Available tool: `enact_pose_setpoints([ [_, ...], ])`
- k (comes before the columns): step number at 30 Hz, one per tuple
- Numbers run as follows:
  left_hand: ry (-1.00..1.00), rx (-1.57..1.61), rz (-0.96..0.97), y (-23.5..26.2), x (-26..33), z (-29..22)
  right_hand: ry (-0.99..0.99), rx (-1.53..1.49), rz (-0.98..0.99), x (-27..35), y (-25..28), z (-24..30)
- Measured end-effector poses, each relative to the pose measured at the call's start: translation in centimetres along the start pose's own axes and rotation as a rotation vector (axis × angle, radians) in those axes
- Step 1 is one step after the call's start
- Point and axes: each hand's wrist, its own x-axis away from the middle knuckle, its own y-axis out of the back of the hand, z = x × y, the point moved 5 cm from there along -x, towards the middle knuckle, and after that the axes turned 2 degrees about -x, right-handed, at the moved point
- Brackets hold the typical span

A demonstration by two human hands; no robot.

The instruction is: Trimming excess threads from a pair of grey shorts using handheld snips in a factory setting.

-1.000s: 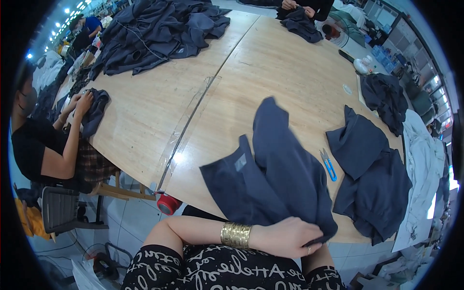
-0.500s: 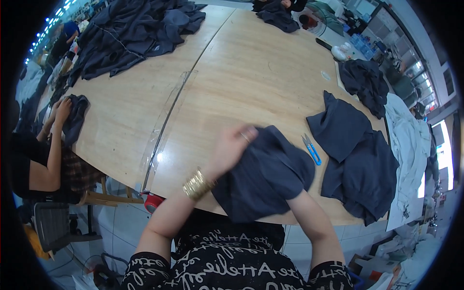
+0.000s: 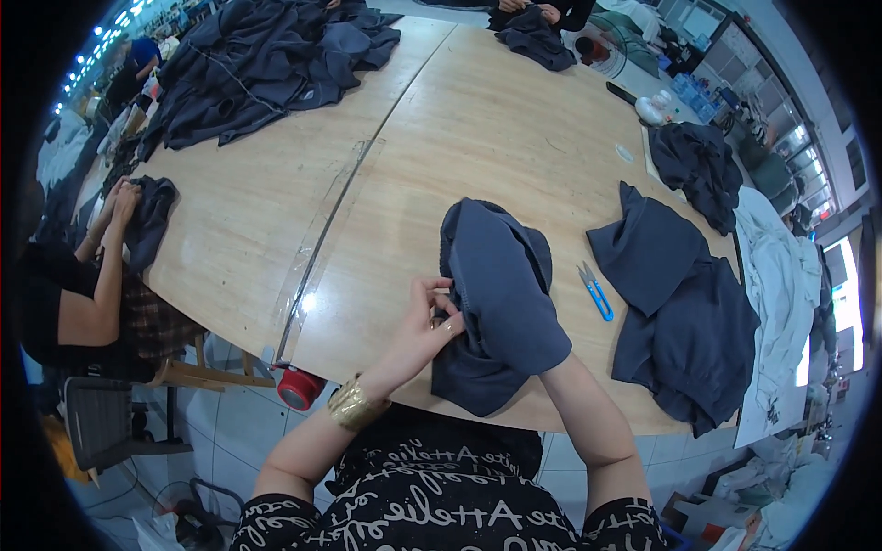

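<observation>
The dark navy garment [image 3: 501, 308] is located at the near edge of the wooden table [image 3: 459, 138], directly in front of the person, bunched and raised partly off the surface. Compared with half a second earlier, when it was being swung across in a loose bundle, it has been brought to rest and drawn over the right forearm, so that the right hand is now covered by the fabric. One second earlier it lay spread flat on the table. From this it is judged that the piece has been lifted and is being turned or opened for work on its edge.

The left hand [image 3: 427, 326] is positioned at the left side of the garment. Its thumb and fingertips are pressed together on a fold or seam of the fabric in a fine pinch. The state of the right hand cannot be told, since it is hidden inside the garment.

Blue thread snips [image 3: 595, 292] lie on the table just right of the garment, untouched. Further right, a stack of similar dark pieces [image 3: 684, 308] is laid. A red roll [image 3: 296, 389] is seen under the table edge. At the far left, another person's hands [image 3: 119, 197] are occupied with a separate dark piece.
</observation>
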Motion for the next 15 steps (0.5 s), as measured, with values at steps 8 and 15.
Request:
enact_pose_setpoints([
  [8, 0.364, 0.131, 0.364, 2.3, -1.6, 0.9, -0.054, -0.091, 0.006, -2.2, 7.7, 3.1],
  [15, 0.165, 1.001, 0.035, 7.5, -4.1, -2.4, -0.519, -0.139, 0.075, -0.5, 0.5, 1.4],
])
